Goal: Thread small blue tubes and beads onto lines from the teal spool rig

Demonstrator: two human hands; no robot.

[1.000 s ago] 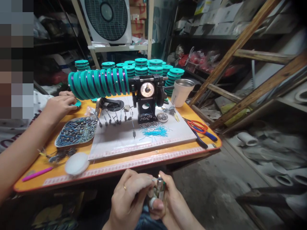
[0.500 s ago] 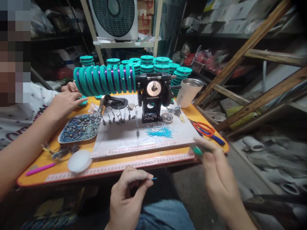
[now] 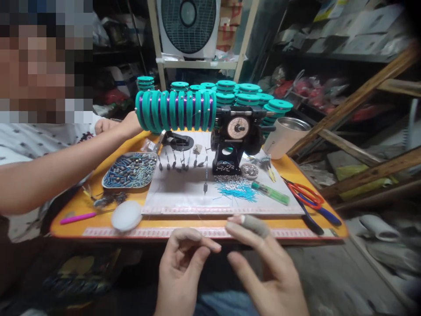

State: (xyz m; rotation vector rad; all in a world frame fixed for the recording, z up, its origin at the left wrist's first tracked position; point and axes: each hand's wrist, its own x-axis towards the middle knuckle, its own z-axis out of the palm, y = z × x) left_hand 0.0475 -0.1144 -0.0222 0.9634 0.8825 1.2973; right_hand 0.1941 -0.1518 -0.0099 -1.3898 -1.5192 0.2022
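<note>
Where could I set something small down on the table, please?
The board looks bare at front left, between the tray and lone weight. It's crowded around the blue tubes, beads and lighter, and at right by the orange handles.

Pixel blocks cover a co-worker (image 3: 62,171) from the shoulders up, the near hand (image 3: 134,122) partly hidden behind a row of spools (image 3: 174,109). In the foreground, anything the left hand (image 3: 187,254) may pinch is too small to tell, and the right hand (image 3: 266,250) is slightly blurred; the bottom edge crops the jeans (image 3: 223,303) between them. The top edge cuts off the fan (image 3: 187,26), the right edge the ladder (image 3: 371,166). Print on the counter's (image 3: 289,164) tape (image 3: 184,232) is unreadable; boxes (image 3: 348,35) at upper right blur.
</note>
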